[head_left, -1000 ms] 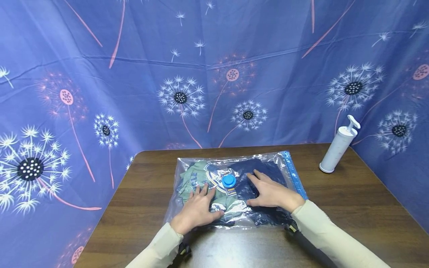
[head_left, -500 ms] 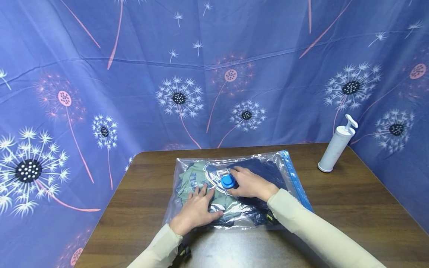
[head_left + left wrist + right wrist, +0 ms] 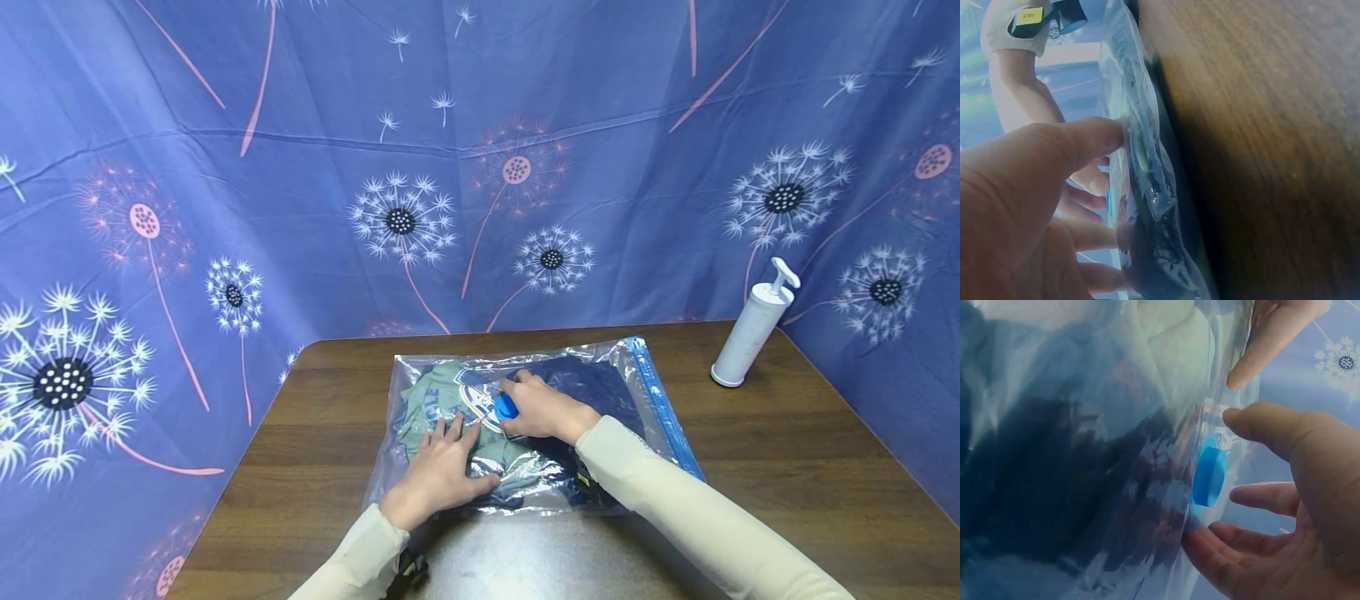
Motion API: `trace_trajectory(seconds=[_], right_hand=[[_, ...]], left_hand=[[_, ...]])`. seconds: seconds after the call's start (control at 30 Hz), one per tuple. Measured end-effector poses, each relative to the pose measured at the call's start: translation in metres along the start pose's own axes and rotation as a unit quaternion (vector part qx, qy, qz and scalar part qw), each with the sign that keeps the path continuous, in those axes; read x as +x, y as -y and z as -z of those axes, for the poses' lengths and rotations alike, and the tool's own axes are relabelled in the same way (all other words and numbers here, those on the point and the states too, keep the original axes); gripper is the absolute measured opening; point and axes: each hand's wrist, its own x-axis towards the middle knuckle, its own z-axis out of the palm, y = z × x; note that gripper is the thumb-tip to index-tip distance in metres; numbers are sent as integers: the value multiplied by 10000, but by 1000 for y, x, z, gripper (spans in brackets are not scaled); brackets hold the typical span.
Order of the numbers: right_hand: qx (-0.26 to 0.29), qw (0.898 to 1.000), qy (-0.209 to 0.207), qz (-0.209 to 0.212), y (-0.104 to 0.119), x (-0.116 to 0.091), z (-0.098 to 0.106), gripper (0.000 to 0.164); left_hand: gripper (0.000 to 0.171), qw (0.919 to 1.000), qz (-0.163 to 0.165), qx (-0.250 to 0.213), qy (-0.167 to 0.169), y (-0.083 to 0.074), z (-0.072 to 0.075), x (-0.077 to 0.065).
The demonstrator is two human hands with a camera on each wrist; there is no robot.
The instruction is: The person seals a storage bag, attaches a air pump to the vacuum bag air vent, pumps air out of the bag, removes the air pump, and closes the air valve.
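Observation:
A clear plastic vacuum storage bag (image 3: 384,467) lies flat with a folded light green shirt (image 3: 429,400) and dark navy clothing (image 3: 600,383) inside. On its upper face sits a round blue valve cap (image 3: 506,407) (image 3: 1209,476). My left hand (image 3: 442,473) rests on the bag's near left part, fingers spread and thumb out to the right. Over the cap is my right hand (image 3: 546,410), covering part of it in the head view. In the right wrist view the thumb and fingers stand around the cap, with gaps showing between them and it.
A white hand pump (image 3: 752,333) with a T-shaped handle stands at the table's back right. The bag's blue zip edge (image 3: 663,400) faces right. Behind the brown wooden table (image 3: 300,467) hangs a blue dandelion-print cloth (image 3: 480,250).
My right hand has moved left from the navy clothing to the blue cap, its fingers coming around it. The left hand stays in place on the bag.

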Motion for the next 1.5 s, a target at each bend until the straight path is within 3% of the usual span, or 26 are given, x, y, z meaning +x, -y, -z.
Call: trace_trajectory(seconds=[0.23, 0.57, 0.73, 0.87, 1.1, 1.3, 1.5], right_hand=[[-15, 9998, 23, 195, 3, 4, -5, 48], [-346, 9946, -308, 926, 1, 8, -9, 21], [-551, 9877, -552, 1353, -2, 11, -10, 15], [-558, 9862, -464, 1491, -3, 15, -7, 19], [-262, 9930, -220, 1134, -2, 19, -3, 23], [-23, 9964, -512, 670, 1, 20, -7, 18], [-129, 9961, -552, 682, -2, 20, -10, 16]], left_hand=[[94, 10000, -27, 53, -63, 0, -2, 0], [95, 9999, -19, 83, -54, 1, -1, -1], [94, 9999, -16, 100, 23, 1, 1, -1], [93, 9999, -13, 146, 46, 2, 2, 1], [93, 9994, 23, 317, 103, 0, 5, 3], [89, 9981, -77, 605, -127, -4, 10, 6], [80, 9966, -222, 789, -132, -5, 10, 5]])
